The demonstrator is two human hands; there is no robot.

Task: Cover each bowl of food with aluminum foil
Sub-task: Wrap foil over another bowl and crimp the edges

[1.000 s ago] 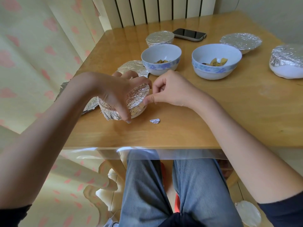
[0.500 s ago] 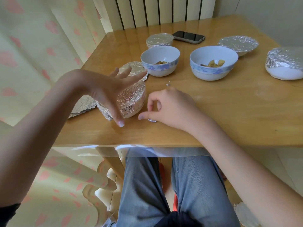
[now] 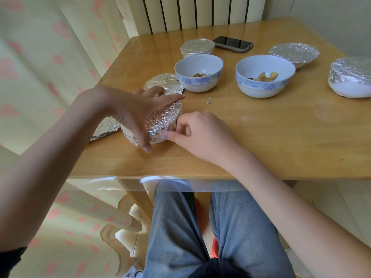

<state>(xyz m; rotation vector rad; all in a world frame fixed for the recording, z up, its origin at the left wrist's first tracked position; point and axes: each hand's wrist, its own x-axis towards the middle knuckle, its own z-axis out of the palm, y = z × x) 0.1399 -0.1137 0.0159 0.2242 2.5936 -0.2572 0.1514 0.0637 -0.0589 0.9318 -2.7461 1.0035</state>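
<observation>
Sitting at the near left of the table (image 3: 261, 141), the foil-wrapped bowl (image 3: 163, 122) is held between both hands in the head view. The left hand (image 3: 132, 113) spans it from the left: the thumb lies along the far rim of the foil top, and the fingers reach down the near-left side, one fingertip touching the tabletop. The right hand (image 3: 200, 133) presses in from the right with curled fingers, thumb and forefinger pinching the foil edge low on the bowl's near-right side. A loose foil sheet (image 3: 104, 130) lies flat on the table just left of the bowl, partly hidden by the left wrist. Just behind the bowl sits a second foil-covered bowl (image 3: 163, 82), touching or almost touching it. Further back stand two uncovered bowls, the left open bowl (image 3: 198, 77) and the right open bowl (image 3: 265, 76), each white with a blue band and holding a few pieces of yellowish food. A small foil scrap (image 3: 208, 101) lies on the wood between the open bowls and the right hand. At the far edge are a covered bowl (image 3: 197, 47), a phone (image 3: 232, 44) just beside it, and another covered dish (image 3: 294, 54). A larger covered bowl (image 3: 351, 77) stands at the right edge.
</observation>
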